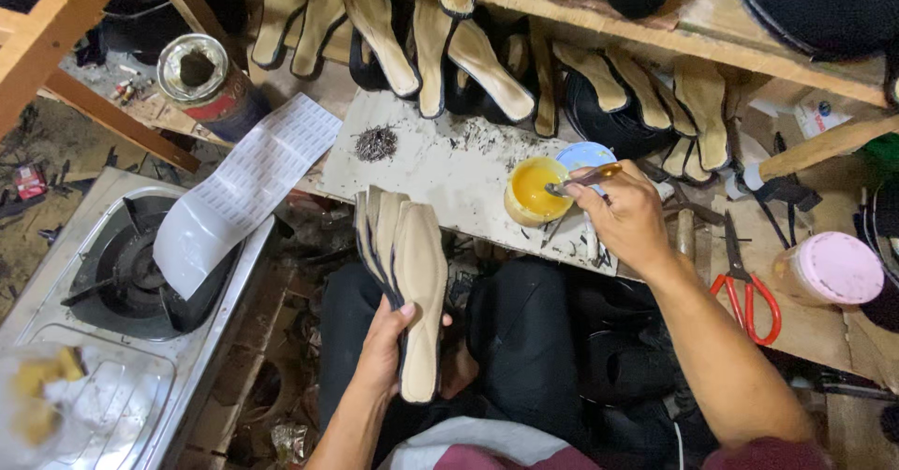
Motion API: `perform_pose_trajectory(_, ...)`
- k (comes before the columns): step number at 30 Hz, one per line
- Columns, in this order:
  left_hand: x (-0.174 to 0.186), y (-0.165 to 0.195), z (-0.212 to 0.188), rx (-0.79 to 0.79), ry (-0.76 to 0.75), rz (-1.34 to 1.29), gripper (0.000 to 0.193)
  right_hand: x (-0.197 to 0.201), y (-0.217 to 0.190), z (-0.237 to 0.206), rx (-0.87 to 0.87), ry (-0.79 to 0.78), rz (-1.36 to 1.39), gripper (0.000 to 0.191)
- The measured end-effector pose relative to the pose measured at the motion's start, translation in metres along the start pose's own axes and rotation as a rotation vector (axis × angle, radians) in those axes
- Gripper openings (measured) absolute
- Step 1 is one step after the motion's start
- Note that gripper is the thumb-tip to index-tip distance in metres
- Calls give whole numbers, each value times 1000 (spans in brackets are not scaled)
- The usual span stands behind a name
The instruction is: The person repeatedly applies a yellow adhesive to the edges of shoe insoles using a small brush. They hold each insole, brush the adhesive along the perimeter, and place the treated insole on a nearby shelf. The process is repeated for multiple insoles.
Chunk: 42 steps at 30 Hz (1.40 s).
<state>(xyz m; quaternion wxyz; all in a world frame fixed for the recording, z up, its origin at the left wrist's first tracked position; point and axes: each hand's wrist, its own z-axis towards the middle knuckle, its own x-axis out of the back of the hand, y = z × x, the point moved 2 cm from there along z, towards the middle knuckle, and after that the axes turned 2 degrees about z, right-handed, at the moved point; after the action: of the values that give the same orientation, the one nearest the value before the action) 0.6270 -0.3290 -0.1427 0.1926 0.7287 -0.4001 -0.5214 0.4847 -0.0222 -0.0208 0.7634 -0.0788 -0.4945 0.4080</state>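
My left hand [384, 348] grips a fanned stack of tan shoe insoles [405, 273] with dark edges, held upright over my lap. My right hand [629, 217] holds a thin brush [582, 180] whose tip rests at the rim of a small yellow pot of glue [534, 191]. The pot stands on a white, scuffed work board [449, 166]. A light blue lid [585, 155] lies just behind the pot.
Many tan soles [468, 49] lean in a row under a wooden shelf. Red-handled scissors [744, 287] and a pink-lidded jar [832, 269] sit at the right. A gas stove [131, 273], a sheet of paper [243, 189] and a tin can [201, 77] are at the left.
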Motion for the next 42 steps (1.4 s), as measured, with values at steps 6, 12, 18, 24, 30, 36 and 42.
perform_pose_trajectory(6, -7, -3, 3, -24, -108, -29, 59, -7, 31, -15, -460, -109, 221, 21)
perform_pose_trajectory(12, -21, -6, 2, -22, -180, -17, 63, -40, 27, -26, -621, -150, 879, 24)
perform_pose_trajectory(18, -36, -11, -3, 26, -187, 4, 67, -74, -55, -36, -269, 38, 613, 22)
perform_pose_trajectory(24, -39, -9, -8, -37, -235, 1, 71, -69, -81, -13, -168, 157, 425, 19)
perform_pose_trajectory(30, -34, -5, -4, -68, -238, -46, 67, -79, -82, -26, -123, -168, 579, 18)
perform_pose_trajectory(36, -33, 0, 7, -40, -256, -311, 64, -88, -90, -50, -234, -394, 738, 17)
perform_pose_trajectory(42, -30, 14, 18, -184, -113, -279, 62, -85, -120, -63, 139, -283, 468, 20)
